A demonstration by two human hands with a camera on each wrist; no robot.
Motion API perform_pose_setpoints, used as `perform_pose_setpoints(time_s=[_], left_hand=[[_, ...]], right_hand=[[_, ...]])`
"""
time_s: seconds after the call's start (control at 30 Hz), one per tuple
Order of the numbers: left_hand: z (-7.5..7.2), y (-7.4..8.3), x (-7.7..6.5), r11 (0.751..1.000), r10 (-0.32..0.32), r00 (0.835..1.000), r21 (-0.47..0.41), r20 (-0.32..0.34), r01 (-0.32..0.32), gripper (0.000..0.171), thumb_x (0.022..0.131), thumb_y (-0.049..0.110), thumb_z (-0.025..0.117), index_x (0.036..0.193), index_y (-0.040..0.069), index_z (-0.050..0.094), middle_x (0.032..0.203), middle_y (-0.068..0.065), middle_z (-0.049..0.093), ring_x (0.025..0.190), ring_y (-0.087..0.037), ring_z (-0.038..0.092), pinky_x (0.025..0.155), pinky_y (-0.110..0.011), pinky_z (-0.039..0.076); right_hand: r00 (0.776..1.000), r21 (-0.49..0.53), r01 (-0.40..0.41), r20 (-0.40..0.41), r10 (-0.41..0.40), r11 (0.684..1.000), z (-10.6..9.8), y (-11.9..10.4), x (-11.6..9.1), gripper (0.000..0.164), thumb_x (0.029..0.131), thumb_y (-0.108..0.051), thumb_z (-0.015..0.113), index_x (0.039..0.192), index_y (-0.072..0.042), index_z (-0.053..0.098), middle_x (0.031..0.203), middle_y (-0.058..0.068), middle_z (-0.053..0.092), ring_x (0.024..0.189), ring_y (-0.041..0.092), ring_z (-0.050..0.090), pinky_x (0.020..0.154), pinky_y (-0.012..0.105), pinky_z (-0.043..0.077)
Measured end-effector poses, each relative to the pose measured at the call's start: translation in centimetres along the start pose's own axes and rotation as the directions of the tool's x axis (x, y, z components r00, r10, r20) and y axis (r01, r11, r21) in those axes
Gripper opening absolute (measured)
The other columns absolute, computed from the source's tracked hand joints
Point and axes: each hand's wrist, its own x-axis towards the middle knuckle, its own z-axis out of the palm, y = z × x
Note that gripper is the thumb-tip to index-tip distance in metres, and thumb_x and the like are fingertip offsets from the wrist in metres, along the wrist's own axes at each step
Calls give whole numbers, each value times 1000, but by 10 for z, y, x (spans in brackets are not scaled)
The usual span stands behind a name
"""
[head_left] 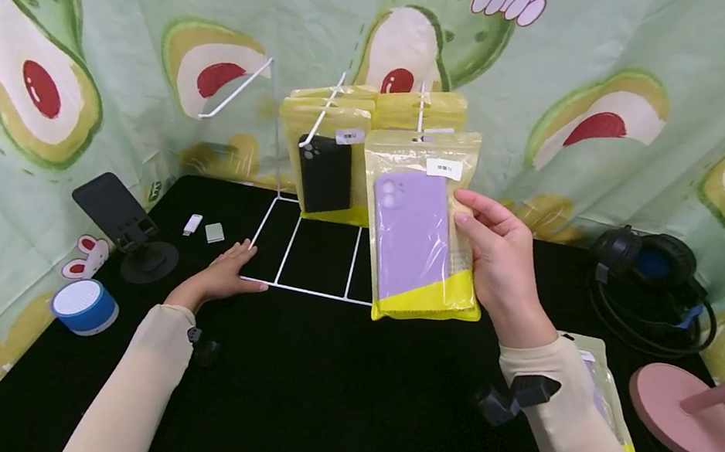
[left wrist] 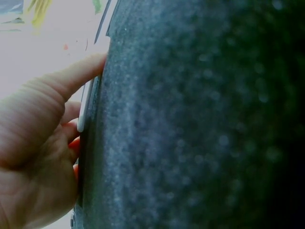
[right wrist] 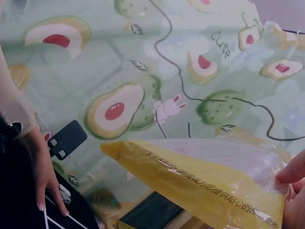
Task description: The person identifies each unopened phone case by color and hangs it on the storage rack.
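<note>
My right hand (head_left: 505, 259) pinches the right edge of a clear and yellow packet with a purple phone case (head_left: 410, 225) inside. The packet's top edge is up near the front of a prong on the white wire rack (head_left: 310, 292), and its yellow bottom (right wrist: 190, 186) fills the lower right wrist view. My left hand (head_left: 225, 272) rests at the rack's front left corner, fingers spread, thumb (left wrist: 86, 71) along the base wire. Left of the purple packet, a packet with a black phone case (head_left: 326, 176) hangs on the middle prong. More yellow packets (head_left: 454, 107) hang behind.
An unused prong (head_left: 235, 90) sticks out at the rack's left. A black phone stand (head_left: 149, 261), a blue speaker (head_left: 85, 308) and two small white items (head_left: 214, 233) lie left. Headphones (head_left: 646, 260), a pink round base (head_left: 683, 410) and another packet (head_left: 604, 371) are right.
</note>
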Motion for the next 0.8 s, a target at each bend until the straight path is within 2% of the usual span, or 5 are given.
perform_pose_setpoints(time_s=[0.17,0.33,0.47,0.63,0.8], left_hand=[[0,0,2,1000,-7,1000,2,1,7,93,88,47,62,150,0,11,157,-20,-6,143,-37,-10,112,-55,-4],[0,2,0,1000,-1,1000,-11,3,1,94,87,47,63,150,-1,12,156,-21,-6,142,-38,-10,112,-56,-4],[-2,1,-4,1000,-8,1000,-18,-3,8,93,88,45,64,150,-2,12,156,-21,-6,142,-38,-11,112,-56,-4],[-2,1,-4,1000,-4,1000,-7,-5,4,94,87,47,63,150,-2,12,156,-21,-5,142,-38,-10,112,-56,-4],[-1,4,-2,1000,-12,1000,-14,8,12,94,88,46,63,150,-2,12,157,-21,-6,143,-37,-10,113,-55,-4]], right_hand=[[1000,-6,-19,12,19,1000,3,-2,0,24,88,6,60,94,-11,75,85,5,63,75,14,62,69,22,55],[999,-51,-31,-27,29,998,3,6,7,26,88,6,59,92,-14,75,85,3,62,76,13,59,67,19,53],[999,-96,-26,-46,22,995,2,16,21,23,89,6,59,106,-5,69,91,3,62,81,14,59,70,19,53],[999,-169,-7,-38,1,986,-1,25,44,37,90,8,53,128,9,52,101,2,59,86,13,58,73,19,52],[1000,-204,3,-24,-8,979,-5,32,56,41,92,7,53,133,9,47,106,-1,56,91,12,54,78,18,48]])
